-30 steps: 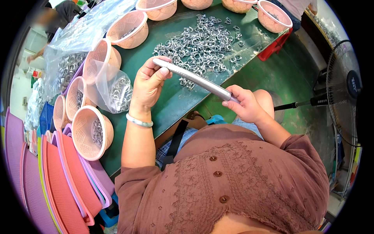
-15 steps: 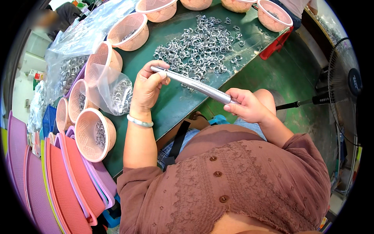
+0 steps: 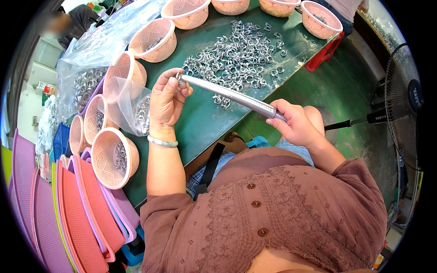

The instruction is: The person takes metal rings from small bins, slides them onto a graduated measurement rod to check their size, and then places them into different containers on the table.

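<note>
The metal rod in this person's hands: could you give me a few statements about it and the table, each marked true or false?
1. The right hand grips the metal rod at its thicker end. True.
2. The left hand lies flat on the table. False: it is raised at the rod's thin tip.
3. Loose metal rings lie piled on the table. True.
4. The baskets are blue. False: they are pink.

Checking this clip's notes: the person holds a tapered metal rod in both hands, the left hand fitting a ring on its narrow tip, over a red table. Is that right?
Not quite: the table is green, as the head view shows. The rest stands: both the left hand and right hand hold the tapered rod, with a ring at its tip.
</note>
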`<state>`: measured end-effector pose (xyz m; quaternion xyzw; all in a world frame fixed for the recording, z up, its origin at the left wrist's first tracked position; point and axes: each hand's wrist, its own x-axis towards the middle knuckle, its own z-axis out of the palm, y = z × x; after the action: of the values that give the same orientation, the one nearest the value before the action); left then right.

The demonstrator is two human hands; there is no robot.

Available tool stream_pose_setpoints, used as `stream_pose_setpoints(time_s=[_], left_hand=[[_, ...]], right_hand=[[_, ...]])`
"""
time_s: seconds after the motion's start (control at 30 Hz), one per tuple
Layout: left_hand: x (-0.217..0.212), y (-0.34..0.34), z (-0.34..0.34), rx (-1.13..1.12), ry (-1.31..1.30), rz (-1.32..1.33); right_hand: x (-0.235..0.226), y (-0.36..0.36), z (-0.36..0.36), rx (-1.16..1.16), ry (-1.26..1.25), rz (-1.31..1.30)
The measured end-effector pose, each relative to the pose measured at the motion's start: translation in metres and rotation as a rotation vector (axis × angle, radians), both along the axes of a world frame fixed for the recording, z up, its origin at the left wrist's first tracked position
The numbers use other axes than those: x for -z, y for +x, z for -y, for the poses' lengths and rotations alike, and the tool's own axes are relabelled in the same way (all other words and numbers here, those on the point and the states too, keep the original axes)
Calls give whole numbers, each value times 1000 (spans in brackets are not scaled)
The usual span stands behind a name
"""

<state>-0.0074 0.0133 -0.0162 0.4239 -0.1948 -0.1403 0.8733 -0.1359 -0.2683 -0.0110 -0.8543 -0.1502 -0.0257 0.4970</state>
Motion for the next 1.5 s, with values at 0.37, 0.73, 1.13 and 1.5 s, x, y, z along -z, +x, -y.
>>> stream_pose_setpoints(time_s=[0.37,0.73,1.13,1.5], left_hand=[[-4,-12,17,27,79,-84],[-1,-14,20,76,46,-147],[-3,-16,19,30,168,-94],[-6,-20,21,27,155,-66]], right_hand=[[6,4,-8,113,-133,275],[22,10,-8,170,-163,322],[23,11,-6,160,-151,315],[29,7,-8,122,-19,145]])
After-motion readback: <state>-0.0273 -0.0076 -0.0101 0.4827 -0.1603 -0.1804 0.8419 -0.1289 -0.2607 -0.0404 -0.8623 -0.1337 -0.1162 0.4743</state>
